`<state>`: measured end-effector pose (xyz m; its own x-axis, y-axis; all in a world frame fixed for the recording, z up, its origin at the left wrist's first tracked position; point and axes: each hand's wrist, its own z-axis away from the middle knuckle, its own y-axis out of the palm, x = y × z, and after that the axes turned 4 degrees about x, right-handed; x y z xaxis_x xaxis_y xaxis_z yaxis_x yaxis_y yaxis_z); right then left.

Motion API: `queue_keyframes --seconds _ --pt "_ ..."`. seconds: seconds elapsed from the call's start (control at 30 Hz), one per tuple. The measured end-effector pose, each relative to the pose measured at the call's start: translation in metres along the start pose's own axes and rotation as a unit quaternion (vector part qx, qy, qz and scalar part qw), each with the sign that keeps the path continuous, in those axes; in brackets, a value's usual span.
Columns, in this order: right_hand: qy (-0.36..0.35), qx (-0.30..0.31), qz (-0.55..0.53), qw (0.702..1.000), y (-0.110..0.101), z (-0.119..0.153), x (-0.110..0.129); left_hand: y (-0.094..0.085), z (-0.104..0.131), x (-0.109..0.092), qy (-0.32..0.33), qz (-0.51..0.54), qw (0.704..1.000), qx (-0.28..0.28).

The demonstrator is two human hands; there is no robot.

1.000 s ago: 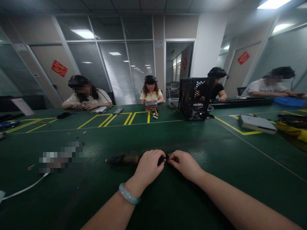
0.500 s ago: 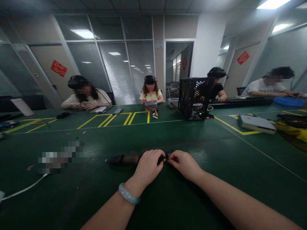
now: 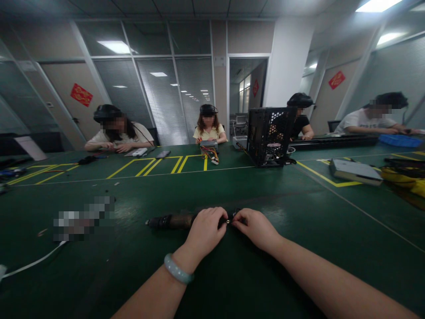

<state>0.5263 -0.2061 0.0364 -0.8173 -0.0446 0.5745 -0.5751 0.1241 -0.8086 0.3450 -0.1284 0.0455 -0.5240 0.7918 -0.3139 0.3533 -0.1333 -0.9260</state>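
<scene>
An electric screwdriver [image 3: 179,221], black with a brownish middle section, lies along the table with its narrow tip pointing left. My left hand [image 3: 207,228] is closed around its right end and hides that part. A small brass-coloured piece [image 3: 228,221] shows at the left fingertips. Just right of it, my right hand [image 3: 254,228] is closed in a pinch, its fingertips close to the brass-coloured piece. A bit of dark cord or cable [image 3: 236,212] shows behind the right fingers. What the right fingers hold is too small and hidden to name.
A blurred-out item with a white cable [image 3: 36,268] lies at left. Across the green table [image 3: 149,274] stand a black computer case [image 3: 270,137] and a silver box [image 3: 355,171]. A blue tray [image 3: 399,141] is far right. Several people sit at the far side.
</scene>
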Motion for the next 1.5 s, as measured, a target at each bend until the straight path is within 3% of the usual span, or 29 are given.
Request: queue_keyframes --seconds 0.53,1.5 --pt "0.001 -0.003 0.005 1.000 0.0006 -0.0009 0.0009 0.0029 -0.0020 0.0041 0.038 0.003 0.999 -0.013" --pt "-0.014 -0.012 -0.006 1.000 0.0034 -0.0013 -0.0045 0.0040 -0.0023 0.0037 0.032 0.000 0.999 -0.029"
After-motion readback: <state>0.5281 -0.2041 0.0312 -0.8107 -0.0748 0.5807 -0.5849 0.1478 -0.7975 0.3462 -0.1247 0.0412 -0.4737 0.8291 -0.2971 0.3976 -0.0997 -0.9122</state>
